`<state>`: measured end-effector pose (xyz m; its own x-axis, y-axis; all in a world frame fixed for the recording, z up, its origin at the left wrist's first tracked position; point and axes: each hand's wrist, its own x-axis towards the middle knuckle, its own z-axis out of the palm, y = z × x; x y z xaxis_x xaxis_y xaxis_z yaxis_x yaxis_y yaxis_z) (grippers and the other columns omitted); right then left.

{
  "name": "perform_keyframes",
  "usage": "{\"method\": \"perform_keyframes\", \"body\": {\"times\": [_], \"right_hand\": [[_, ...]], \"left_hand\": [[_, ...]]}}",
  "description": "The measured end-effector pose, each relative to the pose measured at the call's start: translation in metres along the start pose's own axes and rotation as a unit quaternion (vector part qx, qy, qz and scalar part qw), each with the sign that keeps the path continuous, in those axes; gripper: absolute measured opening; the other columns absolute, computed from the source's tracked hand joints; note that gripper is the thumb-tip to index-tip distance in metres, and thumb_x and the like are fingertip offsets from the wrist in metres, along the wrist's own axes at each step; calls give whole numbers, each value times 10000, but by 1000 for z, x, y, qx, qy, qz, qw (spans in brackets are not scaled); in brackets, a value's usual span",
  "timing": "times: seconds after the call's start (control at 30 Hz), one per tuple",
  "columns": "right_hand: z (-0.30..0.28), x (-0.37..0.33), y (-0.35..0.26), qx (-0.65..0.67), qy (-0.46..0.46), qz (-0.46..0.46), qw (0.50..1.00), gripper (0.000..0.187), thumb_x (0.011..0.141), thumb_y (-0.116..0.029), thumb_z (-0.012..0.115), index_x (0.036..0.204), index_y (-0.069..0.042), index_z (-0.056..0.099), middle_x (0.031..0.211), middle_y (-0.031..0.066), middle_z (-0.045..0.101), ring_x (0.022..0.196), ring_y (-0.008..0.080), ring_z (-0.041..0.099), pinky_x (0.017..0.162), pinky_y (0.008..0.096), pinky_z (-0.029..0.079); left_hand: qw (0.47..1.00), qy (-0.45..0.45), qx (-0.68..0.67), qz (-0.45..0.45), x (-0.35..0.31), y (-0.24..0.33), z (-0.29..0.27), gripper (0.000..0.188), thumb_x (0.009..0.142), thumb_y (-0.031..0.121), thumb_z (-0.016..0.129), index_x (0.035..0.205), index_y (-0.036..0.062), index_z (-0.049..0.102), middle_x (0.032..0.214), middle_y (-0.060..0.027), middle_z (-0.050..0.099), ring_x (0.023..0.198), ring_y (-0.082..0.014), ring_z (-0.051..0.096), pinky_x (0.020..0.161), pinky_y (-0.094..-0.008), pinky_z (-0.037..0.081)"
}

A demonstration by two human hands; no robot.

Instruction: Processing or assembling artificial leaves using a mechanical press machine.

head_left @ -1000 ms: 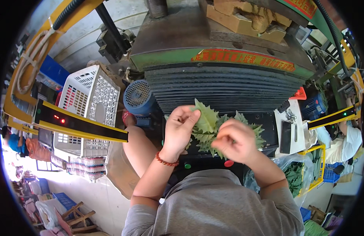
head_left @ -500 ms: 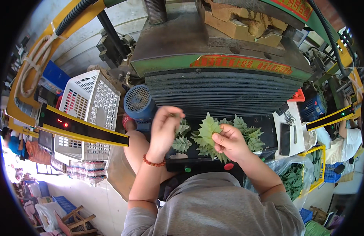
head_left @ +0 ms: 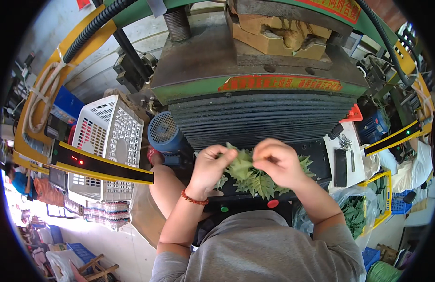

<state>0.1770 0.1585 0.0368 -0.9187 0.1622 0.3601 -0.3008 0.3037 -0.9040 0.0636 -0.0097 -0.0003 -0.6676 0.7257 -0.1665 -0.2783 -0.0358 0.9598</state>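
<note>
Head view: a big green and grey press machine (head_left: 255, 89) filled the top, its dark ribbed front (head_left: 264, 120) directly behind the hands. A blue motor (head_left: 163, 132) sat left of it, and a white plastic basket (head_left: 104, 145) stood further left behind a black and yellow bar (head_left: 102, 164). On the right was a small white tray with tools (head_left: 344, 157), and lower right a clear bag of green leaves (head_left: 351, 214). Red and green buttons (head_left: 272, 203) sat on the front edge of the dark surface (head_left: 316, 160).

The green serrated leaves (head_left: 255, 176) were pointed, veined and fanned out in an overlapping pile on the dark surface, close in front of the person's chest.

The left hand (head_left: 210, 164) was above the left side of the pile, fingers pressed together, pinching a leaf edge. The right hand (head_left: 278, 160) was over the pile's upper right, fingers curled and pinching the same leaf from the other side. Both hands partly hid the pile.
</note>
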Motion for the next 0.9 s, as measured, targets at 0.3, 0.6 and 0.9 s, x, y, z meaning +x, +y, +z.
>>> {"method": "perform_keyframes", "body": {"times": [0.3, 0.6, 0.9], "right_hand": [[-12, 3, -4, -119, 130, -11, 984, 40, 811, 37, 589, 829, 3, 602, 812, 40, 610, 615, 116, 479, 552, 225, 377], [-67, 71, 0, -99, 197, 29, 975, 102, 872, -38, 526, 922, -31, 614, 779, 27, 587, 629, 121, 471, 575, 250, 387], [-182, 249, 108, -460, 69, -75, 882, 296, 947, -264, 445, 1176, -118, 563, 1123, 30, 614, 933, 176, 564, 858, 311, 454]], "left_hand": [[935, -115, 126, 309, 8, 25, 7, 52, 836, 75, 666, 824, 27, 652, 771, -29, 633, 574, -93, 452, 545, -207, 382], [945, -98, 264, 167, 39, 39, 8, 90, 843, 92, 655, 858, 4, 642, 759, -47, 622, 608, -132, 493, 584, -241, 407], [957, 42, 221, 185, 80, 40, 2, 103, 877, 95, 625, 882, -7, 630, 758, -24, 612, 638, -116, 487, 612, -225, 415]]}}
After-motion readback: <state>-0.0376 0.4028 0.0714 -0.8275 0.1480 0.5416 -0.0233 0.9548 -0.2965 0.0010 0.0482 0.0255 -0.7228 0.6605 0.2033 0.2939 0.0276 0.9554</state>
